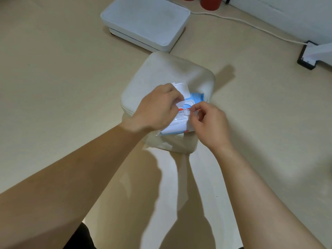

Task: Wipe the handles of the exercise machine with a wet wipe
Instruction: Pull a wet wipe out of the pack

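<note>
Closely curled fingers [177, 98] on wipe pack [179, 124]

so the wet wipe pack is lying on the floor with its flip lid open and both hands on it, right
Not on the floor. The head view shows the wet wipe pack lying on the white cushioned stool, which stands on the floor. The rest holds: its flip lid is open, the left hand holds the pack and the right hand pinches at its opening.
</note>
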Motion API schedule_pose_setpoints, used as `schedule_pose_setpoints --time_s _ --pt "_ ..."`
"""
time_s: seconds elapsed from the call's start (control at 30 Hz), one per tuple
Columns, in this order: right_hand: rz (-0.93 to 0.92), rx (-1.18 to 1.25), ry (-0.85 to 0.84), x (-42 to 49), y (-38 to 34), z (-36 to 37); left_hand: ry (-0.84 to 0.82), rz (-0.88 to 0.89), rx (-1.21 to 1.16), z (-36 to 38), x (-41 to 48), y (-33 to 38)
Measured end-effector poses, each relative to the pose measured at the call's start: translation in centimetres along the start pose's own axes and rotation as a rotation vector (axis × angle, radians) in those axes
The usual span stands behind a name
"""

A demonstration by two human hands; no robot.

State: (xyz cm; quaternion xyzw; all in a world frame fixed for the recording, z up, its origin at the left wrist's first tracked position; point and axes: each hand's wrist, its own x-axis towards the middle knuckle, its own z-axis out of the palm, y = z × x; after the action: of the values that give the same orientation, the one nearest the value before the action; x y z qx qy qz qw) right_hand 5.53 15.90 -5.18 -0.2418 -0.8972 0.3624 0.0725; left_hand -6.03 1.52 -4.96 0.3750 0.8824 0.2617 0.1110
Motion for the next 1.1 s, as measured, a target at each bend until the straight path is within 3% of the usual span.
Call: schedule_pose_setpoints --time_s 0.13,0.43,0.67,0.9,1.1 --pt "0.088 0.156 -0.040 0.0 0.0 -0.1 -0.024 0.076 -0.085 -0.1 -0.6 0.5" --pt "0.102 0.236 -0.043 0.8 0.1 0.0 0.046 -0.040 -0.211 -0.6 -1.6 0.8" --pt "0.217 0.384 -0.120 1.0 -0.7 -0.1 0.016 -0.024 -0.158 -0.5 -1.9 0.8" --pt "0.156 0.499 -0.111 0.9 -3.0 -0.3 0.112 -0.143 -0.192 0.5 -2.2 1.9" --pt "0.183 0.536 -0.049 1.2 -2.6 -0.2 0.170 -0.128 -0.314 0.5 -2.7 0.8"
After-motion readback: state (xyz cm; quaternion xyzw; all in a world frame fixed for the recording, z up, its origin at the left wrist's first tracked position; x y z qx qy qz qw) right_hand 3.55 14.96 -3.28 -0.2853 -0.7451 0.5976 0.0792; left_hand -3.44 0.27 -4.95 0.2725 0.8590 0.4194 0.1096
